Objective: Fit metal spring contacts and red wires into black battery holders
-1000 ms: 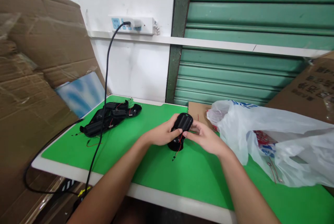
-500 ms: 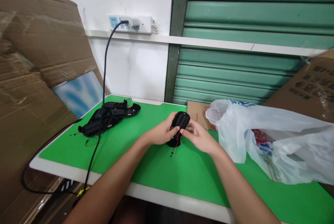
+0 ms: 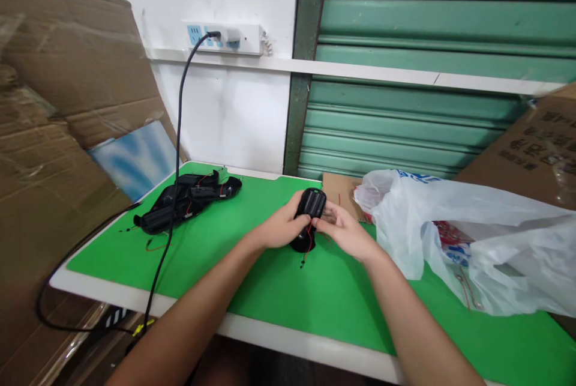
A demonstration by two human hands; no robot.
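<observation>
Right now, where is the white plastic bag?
In the head view, the white plastic bag lies on the green table, right of both hands.

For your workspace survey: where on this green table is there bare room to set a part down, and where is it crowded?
Bare mat lies between the black parts pile and the left hand, and along the near edge. The plastic bag crowds the right side.

light: bright, even | shadows: soft | focus: sharp | edges: wide-angle bowing
</observation>
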